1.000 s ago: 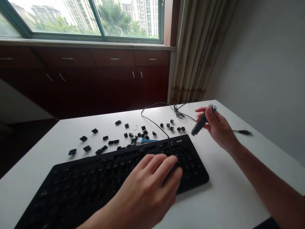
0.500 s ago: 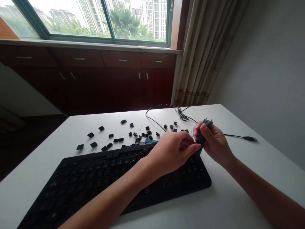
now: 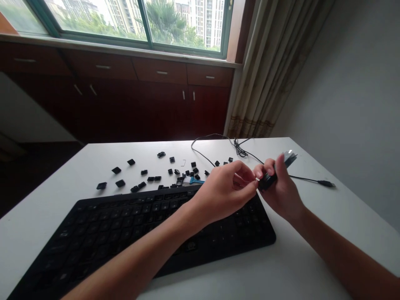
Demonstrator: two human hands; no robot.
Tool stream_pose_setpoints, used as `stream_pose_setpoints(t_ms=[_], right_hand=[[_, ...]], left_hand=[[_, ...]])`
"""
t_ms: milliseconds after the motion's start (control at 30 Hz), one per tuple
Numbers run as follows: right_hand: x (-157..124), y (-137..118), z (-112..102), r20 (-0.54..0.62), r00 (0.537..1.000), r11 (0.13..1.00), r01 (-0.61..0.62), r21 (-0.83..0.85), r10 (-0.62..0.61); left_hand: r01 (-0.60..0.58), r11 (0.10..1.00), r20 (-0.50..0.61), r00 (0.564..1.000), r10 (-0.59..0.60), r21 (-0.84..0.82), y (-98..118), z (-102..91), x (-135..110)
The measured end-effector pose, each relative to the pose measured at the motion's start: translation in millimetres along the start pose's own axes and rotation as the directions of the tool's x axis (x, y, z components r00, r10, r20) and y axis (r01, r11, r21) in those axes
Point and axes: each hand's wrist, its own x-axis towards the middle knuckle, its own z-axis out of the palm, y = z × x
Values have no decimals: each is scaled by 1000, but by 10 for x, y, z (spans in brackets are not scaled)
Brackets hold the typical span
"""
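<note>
My right hand [image 3: 283, 187] is closed around a long black keycap [image 3: 268, 180], with its thumb on top; the shape resembles a space bar. Close against the keycap's near end, my left hand [image 3: 233, 189] pinches with thumb and forefinger. A thin wire showed at these fingers a moment before; now only a small pale bit is visible at the tips. Beneath both hands lies a black keyboard [image 3: 125, 225], partly covered by my left forearm. Some of its key positions look bare.
Several loose black keycaps [image 3: 120, 183] are scattered behind the keyboard on the white table [image 3: 312, 250]. Among them lie a blue-handled brush [image 3: 196, 181] and a bent thin wire [image 3: 183, 162]. A coiled cable [image 3: 240, 151] runs right to a plug [image 3: 326, 183].
My right hand has tilted the long keycap from steep to flatter, its far end swinging right. My left fingertips stay at its near end. The view has shifted slightly.
</note>
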Motion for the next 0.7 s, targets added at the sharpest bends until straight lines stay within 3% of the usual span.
stream_pose_setpoints(t_ms=[133,200,333,500,600,700], right_hand=[[67,-102,-45,-80,994,995,77,66,-71],[92,-138,-74,-99,990,991,105,87,-96],[89,-179,-92,-119,989,984,106,141,-90],[20,-143,-25,-49,998,949,-26,313,44],[2,-110,2,-13,995,921,-88,379,100],[7,-132,-15,-2,993,936,-107,336,115]], left_hand=[[-110,928,55,994,97,355,-28,-27,-10],[-158,885,103,987,125,438,-54,-16,-24],[-237,879,175,968,179,413,-105,30,-42],[-352,809,249,933,261,470,-161,74,-41],[-362,787,261,929,262,500,-185,92,-42],[-359,759,266,931,250,543,-193,101,-40]])
